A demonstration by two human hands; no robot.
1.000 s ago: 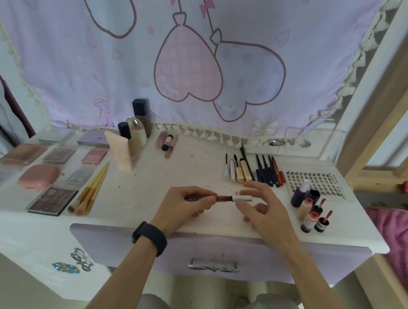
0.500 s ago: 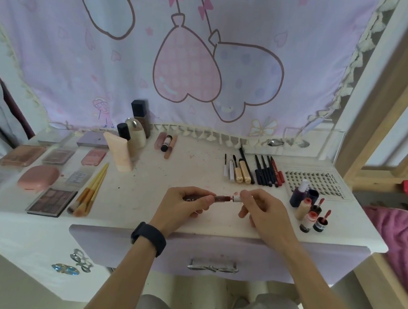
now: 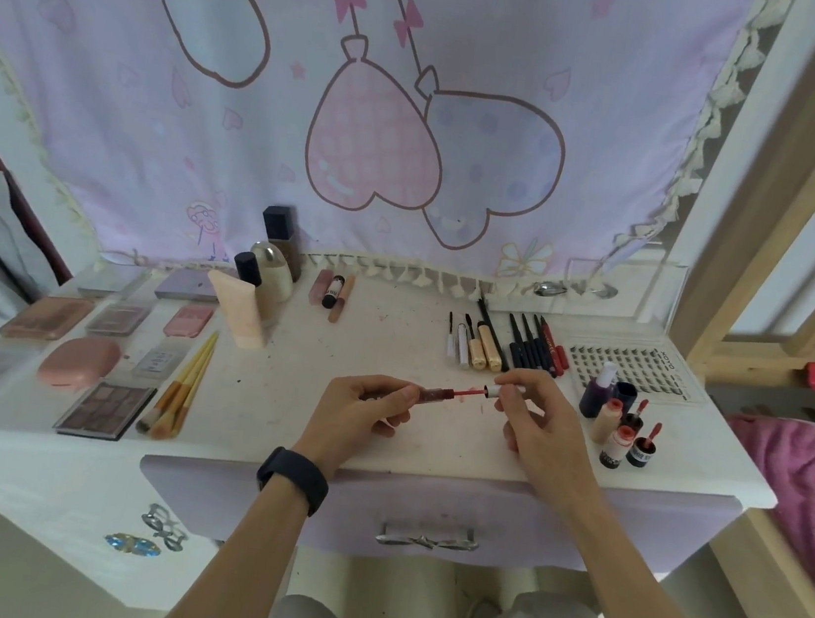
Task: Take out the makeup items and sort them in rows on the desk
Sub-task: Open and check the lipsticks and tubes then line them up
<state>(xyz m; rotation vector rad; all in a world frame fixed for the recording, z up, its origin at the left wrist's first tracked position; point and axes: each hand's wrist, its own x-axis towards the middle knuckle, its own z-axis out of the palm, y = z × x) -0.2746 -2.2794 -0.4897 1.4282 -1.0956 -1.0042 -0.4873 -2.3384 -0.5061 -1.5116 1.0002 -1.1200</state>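
The left grip (image 3: 365,407) curls round the lip-gloss tube (image 3: 437,394) to steady it while the right grip (image 3: 542,430) pinches its cap (image 3: 502,390), the wand (image 3: 468,393) showing between them.

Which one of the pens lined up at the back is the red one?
The red pen at the right end of the row, right beside the lash sheet. Its neighbours to the left, the black pens, are all dark.

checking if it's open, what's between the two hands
Head view: a red wand spans the gap, tube in left hand, cap in right hand.
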